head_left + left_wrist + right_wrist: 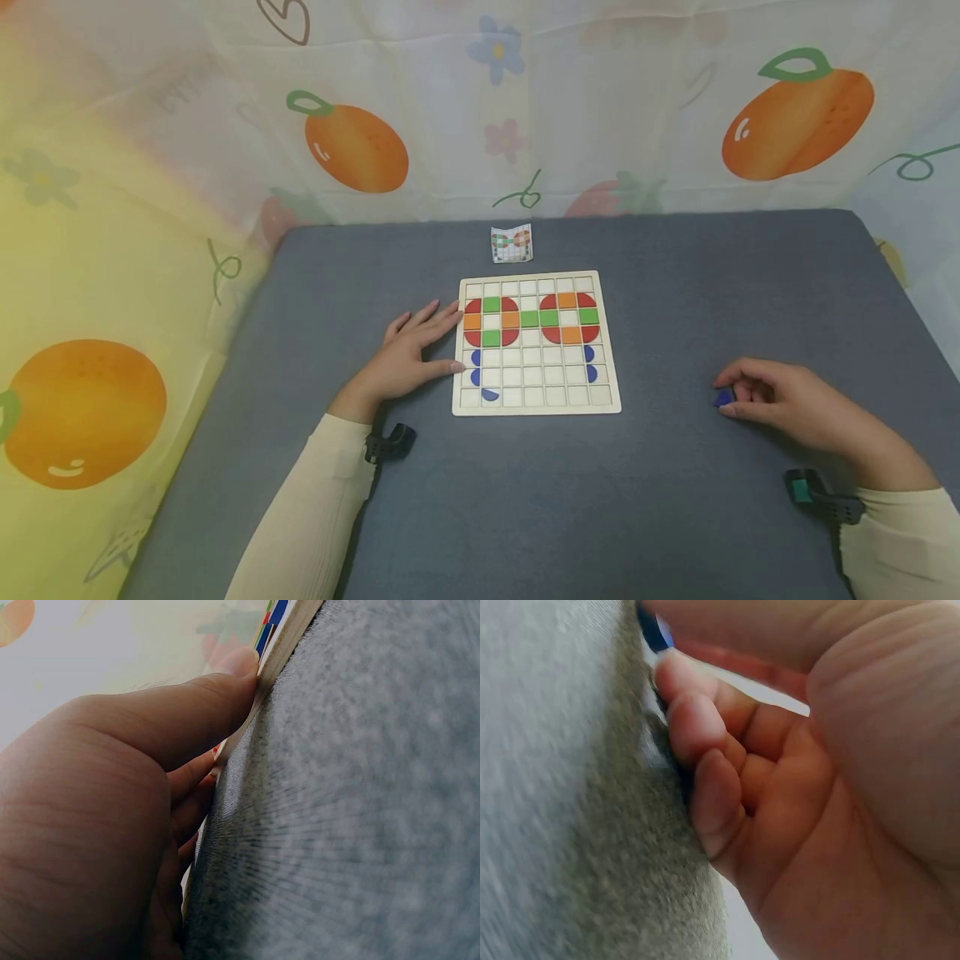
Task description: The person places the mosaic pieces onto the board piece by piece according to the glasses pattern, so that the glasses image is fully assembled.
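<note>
My left hand lies flat at the left edge of a wooden grid board, its fingers fairly straight and the thumb tip on the rim. In the left wrist view the thumb rests against the board's side. Out to the right, my right hand pinches a small blue piece between thumb and index finger, low over the table; the other fingers curl in. Red quarter-rounds with green and orange squares form two rings on the board. Blue half-rounds sit in cells below, with another in the bottom row.
A small printed pattern card lies behind the board. The grey table reaches back to a fruit-print cloth, which also hangs along the left side. Each wrist wears a dark camera mount.
</note>
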A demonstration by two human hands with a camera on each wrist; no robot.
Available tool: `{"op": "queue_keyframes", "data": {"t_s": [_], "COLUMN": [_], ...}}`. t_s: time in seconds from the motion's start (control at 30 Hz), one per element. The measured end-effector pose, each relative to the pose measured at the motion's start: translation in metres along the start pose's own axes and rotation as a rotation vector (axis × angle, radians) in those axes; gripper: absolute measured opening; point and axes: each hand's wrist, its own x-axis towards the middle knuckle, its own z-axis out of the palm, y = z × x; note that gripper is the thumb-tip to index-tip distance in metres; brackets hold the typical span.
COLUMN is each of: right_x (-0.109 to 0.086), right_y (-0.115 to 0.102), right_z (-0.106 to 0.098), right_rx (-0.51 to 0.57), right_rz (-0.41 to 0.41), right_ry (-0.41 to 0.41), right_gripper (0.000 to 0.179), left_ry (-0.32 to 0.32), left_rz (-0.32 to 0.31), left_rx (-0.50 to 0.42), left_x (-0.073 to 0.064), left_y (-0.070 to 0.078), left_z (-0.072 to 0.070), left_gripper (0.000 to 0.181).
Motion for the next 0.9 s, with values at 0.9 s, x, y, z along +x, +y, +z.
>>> {"op": "queue_keyframes", "data": {"t_s": [0.9], "right_x": [0.033], "right_y": [-0.036], "right_z": [0.045], "right_rx": [-0.055], "right_rz": [-0.257], "right_ry": [0.220], "right_gripper": [0.028], "left_ry": [0.002], "left_rz": [0.017], "left_rx": [-0.005], "left_x": [0.000], "left_y": [0.000], "left_z": [-0.001], "left_gripper": [0.093]}}
